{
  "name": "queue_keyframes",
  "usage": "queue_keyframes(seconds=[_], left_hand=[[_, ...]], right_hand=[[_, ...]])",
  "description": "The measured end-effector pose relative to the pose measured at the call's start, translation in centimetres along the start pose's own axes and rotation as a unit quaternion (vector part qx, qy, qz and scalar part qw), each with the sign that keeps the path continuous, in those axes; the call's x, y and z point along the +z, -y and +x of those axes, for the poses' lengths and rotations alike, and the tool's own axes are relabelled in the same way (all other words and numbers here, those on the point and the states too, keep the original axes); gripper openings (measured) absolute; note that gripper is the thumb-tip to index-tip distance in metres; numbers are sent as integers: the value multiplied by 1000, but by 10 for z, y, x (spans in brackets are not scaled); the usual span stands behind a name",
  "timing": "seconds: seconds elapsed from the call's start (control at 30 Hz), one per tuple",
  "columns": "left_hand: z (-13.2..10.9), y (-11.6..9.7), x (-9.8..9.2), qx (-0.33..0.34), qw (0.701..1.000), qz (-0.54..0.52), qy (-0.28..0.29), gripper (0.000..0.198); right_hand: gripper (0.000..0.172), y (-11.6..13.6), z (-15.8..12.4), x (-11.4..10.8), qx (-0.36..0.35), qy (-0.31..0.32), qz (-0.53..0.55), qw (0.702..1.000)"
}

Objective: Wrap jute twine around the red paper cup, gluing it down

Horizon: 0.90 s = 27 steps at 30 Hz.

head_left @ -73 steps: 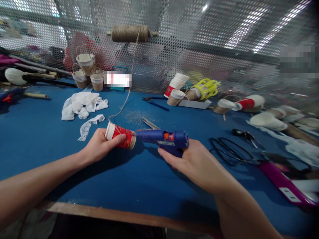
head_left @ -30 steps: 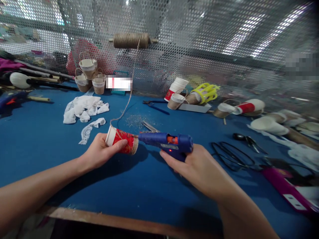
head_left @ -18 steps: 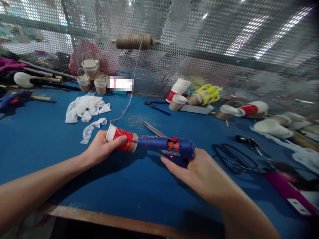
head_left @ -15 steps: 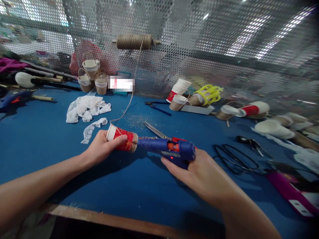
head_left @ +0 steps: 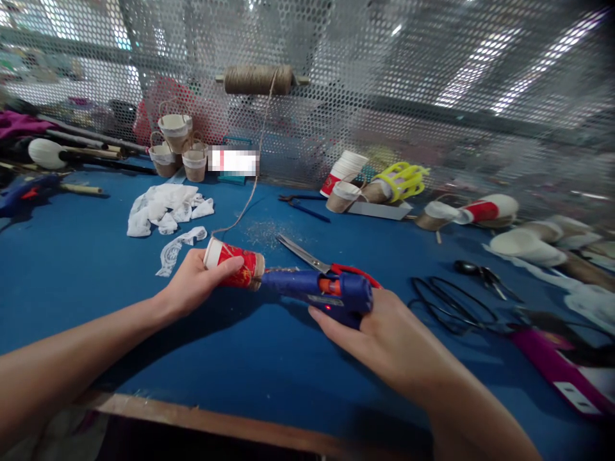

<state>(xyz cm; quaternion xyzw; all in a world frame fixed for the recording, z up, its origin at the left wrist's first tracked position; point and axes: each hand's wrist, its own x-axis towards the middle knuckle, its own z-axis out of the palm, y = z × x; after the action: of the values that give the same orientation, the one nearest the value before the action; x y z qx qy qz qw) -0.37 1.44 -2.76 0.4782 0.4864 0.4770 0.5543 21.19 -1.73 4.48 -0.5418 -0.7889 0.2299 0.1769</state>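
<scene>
1. Paper cup (head_left: 250, 262), red with a white band at its mouth, lies tilted on its side over the blue desk (head_left: 269, 358), mouth toward your 9 o'clock, just off mid-view at 8 o'clock.
2. Your left grip (head_left: 195, 282) is closed around the cup, thumb along its red side.
3. Your right grip (head_left: 372, 320) is wrapped around the blue glue gun (head_left: 305, 286), its red light lit; the nozzle points toward 9 o'clock, right at the cup's base. You cannot tell whether it touches.
4. Twine (head_left: 254, 186) circles the base and also runs from the mouth end to the spool (head_left: 257, 80) at 12 o'clock.
5. From the cup, the scissors (head_left: 312, 262) lie at 3 o'clock, partly behind the gun; the white lace (head_left: 163, 208) at 10.
</scene>
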Motion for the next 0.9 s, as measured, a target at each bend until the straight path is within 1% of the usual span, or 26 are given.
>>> queue_keyframes(seconds=[0.17, 0.33, 0.43, 0.57, 0.67, 0.77, 0.87, 0.9], left_hand=[[-3, -3, 1, 36, 998, 46, 4, 20], [-9, -7, 2, 75, 994, 81, 22, 18], [-11, -7, 2, 88, 991, 97, 31, 19], [-12, -6, 3, 99, 988, 117, 34, 20], [-13, -7, 4, 122, 983, 130, 44, 20], [-15, -8, 4, 139, 979, 139, 53, 25], [-14, -9, 4, 132, 981, 134, 48, 27], [-13, -9, 3, 125, 983, 128, 42, 26]], right_hand=[[19, -2, 1, -2, 20, -17, -11, 1000], [22, -4, 3, -4, 42, -1, -10, 999], [26, -5, 3, -4, 51, -5, -8, 999], [34, -8, 4, -3, 54, -6, 0, 999], [36, -9, 5, -2, 52, 1, 16, 999], [32, -10, 8, -2, 65, 5, 40, 997], [22, -15, 14, -4, 90, 8, 91, 992], [21, -19, 17, -4, 91, 0, 117, 989]])
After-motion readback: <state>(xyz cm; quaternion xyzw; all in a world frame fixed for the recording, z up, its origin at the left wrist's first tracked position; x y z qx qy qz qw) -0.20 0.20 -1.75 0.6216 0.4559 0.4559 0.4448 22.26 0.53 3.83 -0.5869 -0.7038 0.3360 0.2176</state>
